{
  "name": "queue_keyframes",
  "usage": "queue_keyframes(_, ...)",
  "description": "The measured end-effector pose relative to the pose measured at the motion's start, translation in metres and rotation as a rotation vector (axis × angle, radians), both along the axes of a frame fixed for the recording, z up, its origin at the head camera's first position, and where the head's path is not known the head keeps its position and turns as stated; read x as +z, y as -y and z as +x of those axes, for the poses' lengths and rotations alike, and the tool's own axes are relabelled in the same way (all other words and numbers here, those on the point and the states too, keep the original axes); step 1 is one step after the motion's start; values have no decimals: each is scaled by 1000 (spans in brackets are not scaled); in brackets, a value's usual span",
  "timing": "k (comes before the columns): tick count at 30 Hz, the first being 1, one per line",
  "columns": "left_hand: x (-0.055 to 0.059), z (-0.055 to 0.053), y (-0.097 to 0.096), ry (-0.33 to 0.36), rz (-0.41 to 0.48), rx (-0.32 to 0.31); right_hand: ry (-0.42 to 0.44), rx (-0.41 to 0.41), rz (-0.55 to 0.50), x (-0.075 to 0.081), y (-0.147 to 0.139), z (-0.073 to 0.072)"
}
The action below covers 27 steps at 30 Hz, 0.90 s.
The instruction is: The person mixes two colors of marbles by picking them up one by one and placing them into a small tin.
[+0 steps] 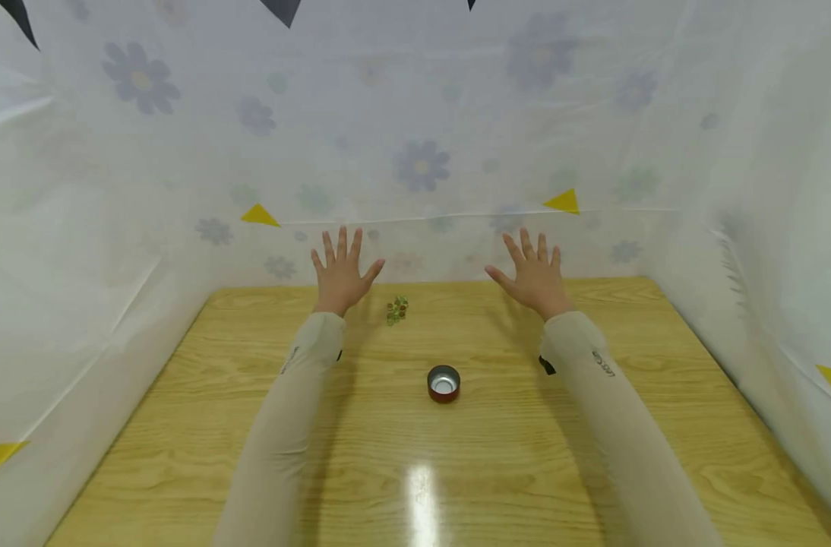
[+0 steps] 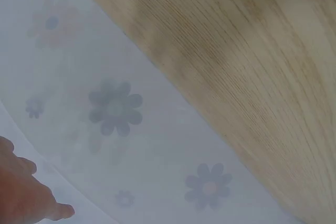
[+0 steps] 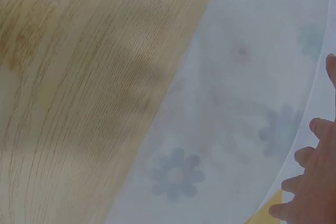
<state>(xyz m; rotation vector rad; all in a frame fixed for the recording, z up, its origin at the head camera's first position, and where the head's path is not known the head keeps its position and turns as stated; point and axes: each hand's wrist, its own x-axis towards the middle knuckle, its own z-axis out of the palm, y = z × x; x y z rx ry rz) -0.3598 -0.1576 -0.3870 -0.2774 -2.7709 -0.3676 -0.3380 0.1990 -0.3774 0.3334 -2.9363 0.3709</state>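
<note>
Both arms reach forward over the wooden table. My left hand (image 1: pixel 341 276) is spread with straight fingers and holds nothing; in the left wrist view part of that hand (image 2: pixel 23 190) shows at the lower left. My right hand (image 1: pixel 535 277) is spread the same way, also holding nothing, and its fingers appear at the right edge of the right wrist view. A small cluster of glassy green and brown marbles (image 1: pixel 397 310) lies just right of the left hand. Nearer to me, between the forearms, a small round tin (image 1: pixel 443 384) stands upright, dark red outside and silvery inside.
The wooden table (image 1: pixel 415 433) ends at a white flower-printed sheet (image 1: pixel 422 114) at the back. More white sheeting hangs along the left and right sides. Yellow triangles (image 1: pixel 260 215) mark the back sheet. A bright light reflection lies on the table's near part.
</note>
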Motion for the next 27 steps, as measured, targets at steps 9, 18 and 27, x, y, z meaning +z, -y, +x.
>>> queue_keyframes(9,-3,4,1,22,3,16,32,21,-27,1,4,5)
queue_keyframes(18,-3,5,4,45,-29,15,29,44,-39,0,4,8)
queue_keyframes(27,0,10,4,83,-34,11,54,79,-89,1,5,14)
